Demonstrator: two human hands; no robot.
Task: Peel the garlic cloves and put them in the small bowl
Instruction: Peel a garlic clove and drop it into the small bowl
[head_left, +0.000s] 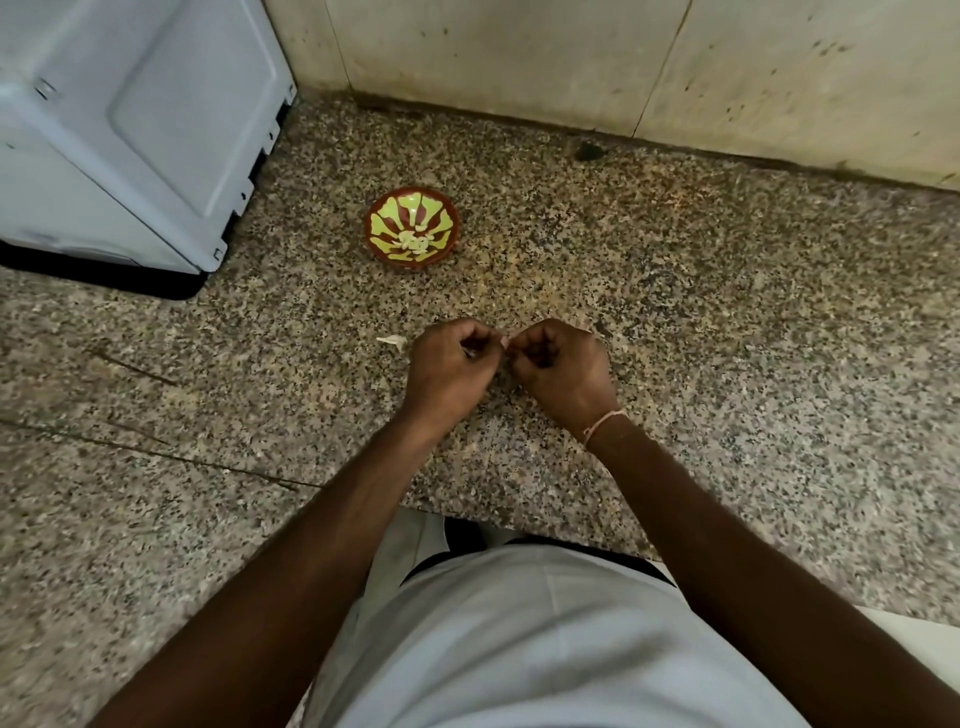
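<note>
A small red and yellow-green bowl (385, 207) stands on the speckled granite counter (675, 312), with several pale peeled garlic cloves (414, 241) in its bottom. Nearer to me, my left hand (451, 364) and my right hand (558, 369) are held close together above the counter, fingers curled. Between their fingertips they pinch a small garlic clove (505, 342), of which only a pale tip shows. A scrap of white garlic skin (392, 341) lies on the counter just left of my left hand.
A light blue-grey appliance (130, 130) fills the back left corner. A stained beige wall (623, 67) runs along the back of the counter. The counter's front edge (519, 527) is close to my body.
</note>
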